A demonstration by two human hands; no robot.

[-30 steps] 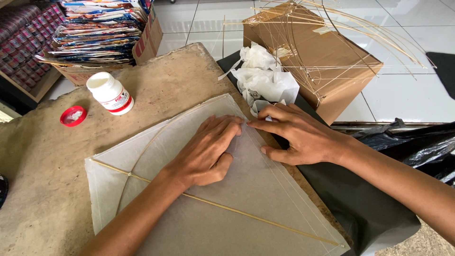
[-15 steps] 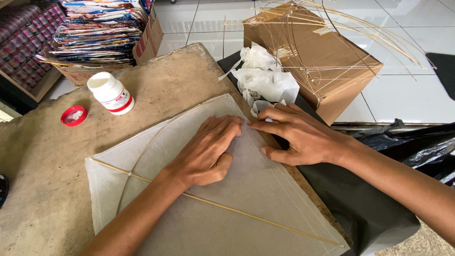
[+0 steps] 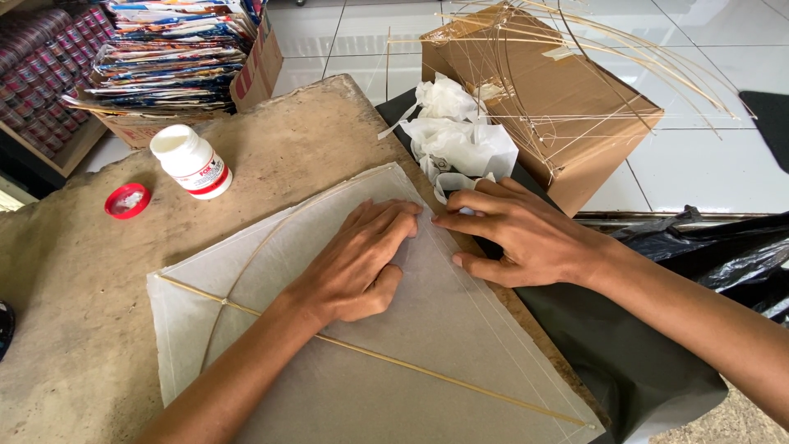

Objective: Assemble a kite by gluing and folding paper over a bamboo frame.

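Worn counter (image 3: 74,329): both flat, open hands, left (image 3: 357,263) and right (image 3: 518,234), press kite paper (image 3: 427,345) near its far edge; smoothing onward looks next.

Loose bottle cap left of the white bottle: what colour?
Red cap, whitish inside; head view.

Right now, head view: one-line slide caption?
Left hand and right hand press flat on a pale paper kite beside an open glue bottle.

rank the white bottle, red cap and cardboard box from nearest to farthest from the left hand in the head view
1. white bottle, up-left of the left hand
2. cardboard box, up-right, past the right hand
3. red cap, far left on the table
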